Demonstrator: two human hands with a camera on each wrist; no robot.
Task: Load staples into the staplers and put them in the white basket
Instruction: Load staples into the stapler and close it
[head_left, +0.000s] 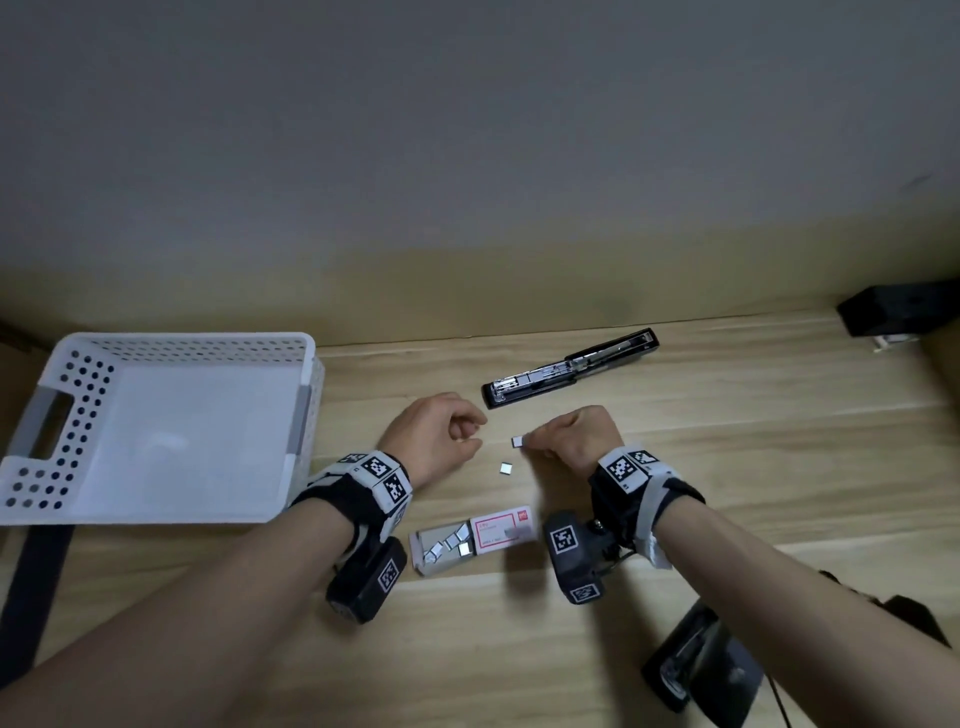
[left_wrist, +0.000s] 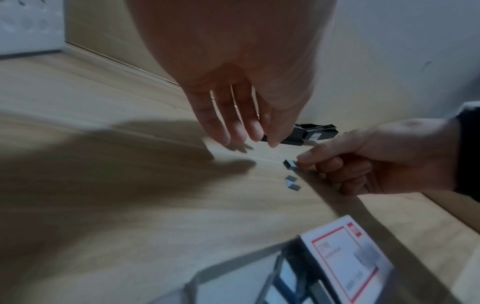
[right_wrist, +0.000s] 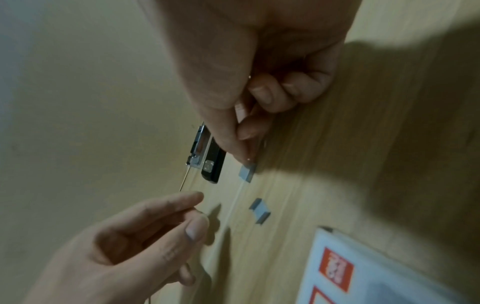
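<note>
While the right hand (head_left: 574, 435) pinches a short staple strip (head_left: 517, 441) at mid-table, the left hand (head_left: 435, 435) hangs beside it, fingers loosely relaxed, holding nothing. Behind them, near the table's far edge, lies the opened black stapler (head_left: 570, 367); the white basket (head_left: 47, 410) occupies the far left corner, and a second staple strip (head_left: 504, 467) lies between the hands.

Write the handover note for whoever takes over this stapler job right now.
Right hand pinches a short staple strip at the table; left hand holds nothing, fingers loosely curled. A second staple piece lies loose between the hands. Open stapler lies beyond them, not yet loaded as far as can be seen. Staple box is open near the wrists. Another stapler sits under the right forearm. White basket holds no stapler. Left: load both, basket them.
</note>
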